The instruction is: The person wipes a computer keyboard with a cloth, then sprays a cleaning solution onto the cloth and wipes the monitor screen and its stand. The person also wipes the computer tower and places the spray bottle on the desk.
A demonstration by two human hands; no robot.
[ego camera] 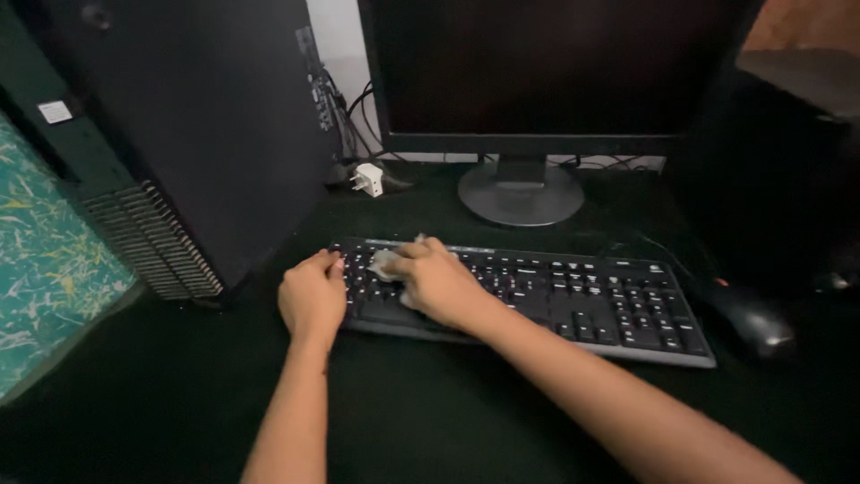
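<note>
Fingers curled tight, the right hand grips a small crumpled white cloth and presses it onto the left part of a black keyboard, the cloth showing just past the knuckles on the keys. The left hand rests at the keyboard's left end, its fingers bent loosely and its fingertips touching the edge keys; it holds nothing that can be seen. Both bare forearms reach in from the bottom of the view across a dark desk. The keyboard lies slightly slanted in front of a dark, blank monitor on a round grey stand. A black computer tower stands upright to the left, just beside the keyboard's corner, with a small white plug and a tangle of cables behind it. A black mouse sits near the keyboard's right end. A teal patterned surface fills the far left edge.
</note>
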